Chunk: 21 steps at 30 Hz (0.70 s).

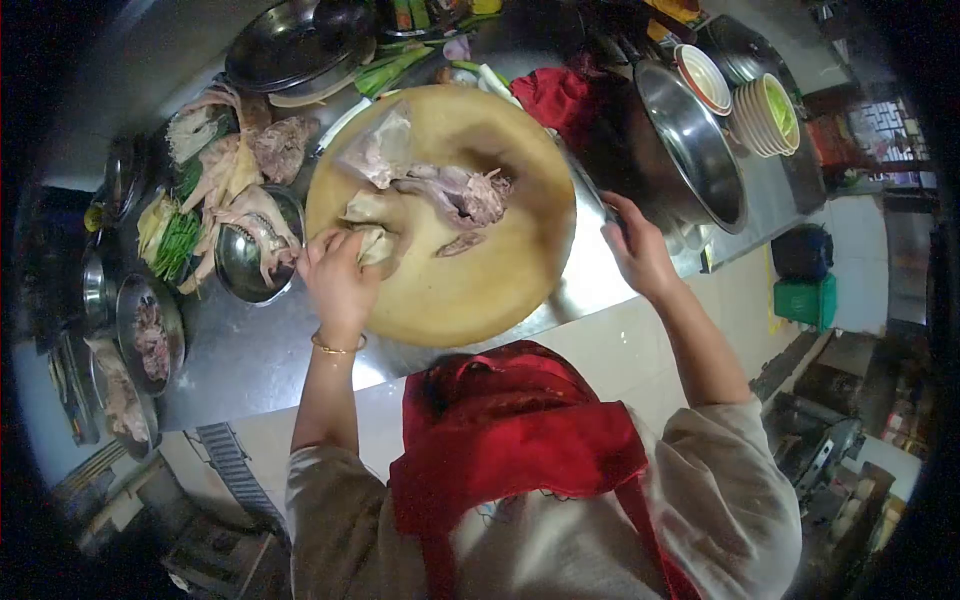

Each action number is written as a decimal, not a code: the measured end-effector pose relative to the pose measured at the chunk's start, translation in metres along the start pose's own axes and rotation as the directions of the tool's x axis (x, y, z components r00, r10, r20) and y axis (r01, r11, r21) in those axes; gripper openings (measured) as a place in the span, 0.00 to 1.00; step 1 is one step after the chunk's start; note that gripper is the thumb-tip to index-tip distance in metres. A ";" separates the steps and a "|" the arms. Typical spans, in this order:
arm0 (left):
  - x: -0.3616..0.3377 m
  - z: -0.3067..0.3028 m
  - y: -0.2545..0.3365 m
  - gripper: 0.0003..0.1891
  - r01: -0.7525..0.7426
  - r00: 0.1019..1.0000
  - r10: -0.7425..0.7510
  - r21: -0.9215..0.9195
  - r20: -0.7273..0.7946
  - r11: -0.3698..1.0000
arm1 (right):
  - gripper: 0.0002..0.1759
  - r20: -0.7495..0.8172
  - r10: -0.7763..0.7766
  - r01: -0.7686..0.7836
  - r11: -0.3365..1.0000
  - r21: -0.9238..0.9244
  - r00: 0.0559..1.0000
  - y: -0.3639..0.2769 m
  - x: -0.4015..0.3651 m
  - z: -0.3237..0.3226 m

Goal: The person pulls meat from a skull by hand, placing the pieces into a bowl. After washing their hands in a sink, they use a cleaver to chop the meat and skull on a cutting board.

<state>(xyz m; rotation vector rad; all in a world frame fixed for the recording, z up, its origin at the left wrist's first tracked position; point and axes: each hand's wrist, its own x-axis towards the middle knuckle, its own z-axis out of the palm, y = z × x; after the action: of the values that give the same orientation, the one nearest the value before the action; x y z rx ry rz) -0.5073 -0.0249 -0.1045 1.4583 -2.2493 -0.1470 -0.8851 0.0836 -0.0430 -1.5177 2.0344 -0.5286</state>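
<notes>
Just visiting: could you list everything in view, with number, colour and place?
Steel table: one, silver, centre.
Chopping board: one, yellowish, on the table.
Meat pieces: several, pale and pinkish, on the board.
Cloth: one, red, beyond the board.
Basin: one, silver, right.
Stacked bowls: several, cream, far right.
Metal bowls: several, silver, left.
Heaped raw meat: count unclear, pale, left.
Vegetables: count unclear, green, left.
Bin: one, green, right.
Knife: one, silvery, board's right edge.
Apron: one, red, bottom centre.
Bracelet: one, gold, left wrist.
Left hand: one, bare, touching a meat piece.
Right hand: one, bare, gripping the knife.

Two hands [340, 275] [637, 250], one board [455, 295]
</notes>
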 end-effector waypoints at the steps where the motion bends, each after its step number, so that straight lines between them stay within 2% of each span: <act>1: -0.001 0.002 0.003 0.17 0.025 1.000 -0.024 -0.043 0.007 0.999 | 0.26 0.012 -0.008 0.007 0.998 0.069 1.000 -0.010 -0.017 -0.004; 3: -0.007 0.009 0.003 0.18 0.038 0.999 -0.042 -0.105 -0.030 0.994 | 0.25 0.032 -0.021 0.014 0.977 0.211 0.999 -0.027 -0.049 -0.004; 4: -0.011 0.016 -0.002 0.18 0.021 0.996 -0.031 -0.123 -0.081 0.992 | 0.26 0.125 -0.019 -0.019 0.956 0.292 0.992 -0.034 -0.059 0.000; 5: -0.012 0.021 -0.006 0.18 -0.002 0.991 -0.017 -0.140 -0.134 0.990 | 0.25 0.195 -0.066 0.009 0.960 0.280 0.979 -0.043 -0.065 0.005; 8: -0.021 0.021 -0.007 0.19 0.004 0.993 -0.039 -0.307 -0.109 0.952 | 0.24 0.312 -0.226 0.155 0.959 0.236 0.923 -0.070 -0.068 0.028; 9: -0.027 0.024 -0.010 0.18 0.036 0.994 -0.070 -0.355 -0.083 0.934 | 0.23 0.379 -0.195 0.103 0.963 0.250 0.905 -0.079 -0.066 0.035; 10: -0.034 0.030 -0.013 0.17 0.069 0.993 -0.100 -0.400 -0.058 0.914 | 0.23 0.333 -0.275 0.216 0.955 0.204 0.902 -0.078 -0.065 0.048; 11: -0.039 0.034 -0.017 0.17 0.104 0.990 -0.134 -0.443 -0.036 0.890 | 0.23 0.354 -0.268 0.209 0.958 0.194 0.896 -0.080 -0.063 0.054; 14: -0.039 0.024 -0.004 0.14 0.048 0.989 -0.097 -0.378 -0.112 0.924 | 0.22 0.373 -0.260 0.200 0.961 0.193 0.891 -0.086 -0.054 0.070; 17: -0.045 0.022 -0.005 0.12 0.083 0.991 -0.122 -0.474 -0.052 0.877 | 0.21 0.376 -0.258 0.199 0.962 0.189 0.890 -0.090 -0.051 0.077; 21: -0.046 0.021 -0.001 0.12 0.045 0.991 -0.101 -0.502 -0.086 0.864 | 0.22 0.363 -0.287 0.246 0.957 0.156 0.887 -0.098 -0.052 0.079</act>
<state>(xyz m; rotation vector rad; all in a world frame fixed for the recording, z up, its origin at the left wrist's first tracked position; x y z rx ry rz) -0.5004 0.0122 -0.1380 1.2292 -1.8750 -0.6120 -0.7511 0.1061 -0.0350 -1.6952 1.4890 -0.3967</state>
